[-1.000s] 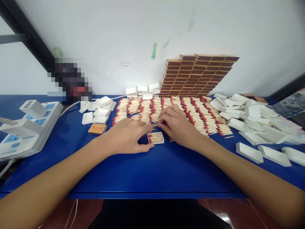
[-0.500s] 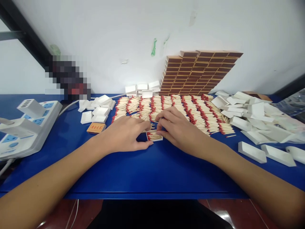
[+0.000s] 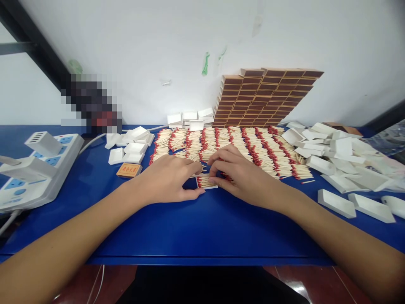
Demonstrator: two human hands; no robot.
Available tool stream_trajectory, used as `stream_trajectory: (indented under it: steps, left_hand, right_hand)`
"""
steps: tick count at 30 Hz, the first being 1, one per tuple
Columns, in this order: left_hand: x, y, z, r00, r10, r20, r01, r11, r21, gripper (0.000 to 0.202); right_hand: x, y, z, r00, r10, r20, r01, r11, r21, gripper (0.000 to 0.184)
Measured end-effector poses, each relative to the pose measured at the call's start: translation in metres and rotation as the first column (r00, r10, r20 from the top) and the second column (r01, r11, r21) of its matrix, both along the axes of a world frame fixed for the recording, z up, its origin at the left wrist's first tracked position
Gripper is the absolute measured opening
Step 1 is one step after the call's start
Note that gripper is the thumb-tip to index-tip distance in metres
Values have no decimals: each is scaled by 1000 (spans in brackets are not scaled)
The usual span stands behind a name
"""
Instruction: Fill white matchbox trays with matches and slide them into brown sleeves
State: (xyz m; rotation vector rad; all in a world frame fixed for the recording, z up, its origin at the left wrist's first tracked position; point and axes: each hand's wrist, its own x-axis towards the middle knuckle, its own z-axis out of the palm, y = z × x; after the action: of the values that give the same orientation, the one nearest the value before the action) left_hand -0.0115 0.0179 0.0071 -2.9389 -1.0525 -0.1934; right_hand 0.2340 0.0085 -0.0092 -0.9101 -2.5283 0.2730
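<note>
A small white matchbox tray point(image 3: 207, 187) holding red-tipped matches point(image 3: 205, 182) lies on the blue table between my hands. My left hand point(image 3: 167, 179) rests palm down at its left, thumb stretched toward the tray's near corner and fingers bent over the loose matches behind. My right hand point(image 3: 238, 175) is at the tray's right end. Its thumb and index fingertip come close together over the tray; what is between them, if anything, is too small to make out. Behind both hands spread rows of loose matches point(image 3: 265, 147), partly hidden by my fingers.
Brown matchboxes point(image 3: 265, 95) are stacked against the wall. White empty trays point(image 3: 338, 143) pile up at the right, with others point(image 3: 136, 150) at the left. An orange matchbox point(image 3: 129, 170) lies near my left wrist. A power strip point(image 3: 53, 181) sits at far left.
My right thumb and index finger have shifted slightly over the tray, parting a little. My left hand stays almost in place. The whole view has shifted very slightly.
</note>
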Motion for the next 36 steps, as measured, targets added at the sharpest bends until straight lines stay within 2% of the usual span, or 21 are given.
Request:
stream_trajectory:
  steps: [3, 7, 9, 21, 31, 36]
  left_hand:
    - [0, 0, 0, 1000, -4, 2, 4, 1000, -5, 33]
    - [0, 1, 0, 1000, -7, -9, 7, 1000, -8, 33]
    - [0, 1, 1, 1000, -7, -14, 7, 1000, -8, 34]
    - [1, -1, 2, 1000, 3, -25, -3, 1000, -27, 34]
    - [1, -1, 3, 1000, -4, -22, 4, 1000, -27, 34]
    - [2, 0, 3, 1000, -7, -23, 7, 1000, -26, 35]
  right_hand:
    - [0, 5, -3, 998, -43, -39, 46, 997, 62, 10]
    - [5, 17, -10, 989, -138, -58, 148, 960, 238, 12]
    - [7, 21, -15, 989, -140, -48, 148, 952, 267, 14]
    - [2, 31, -23, 992, -105, -64, 117, 968, 224, 15]
    - [-1, 29, -20, 988, -147, -45, 153, 970, 190, 14]
    - [-1, 31, -21, 979, -202, 22, 196, 967, 164, 11]
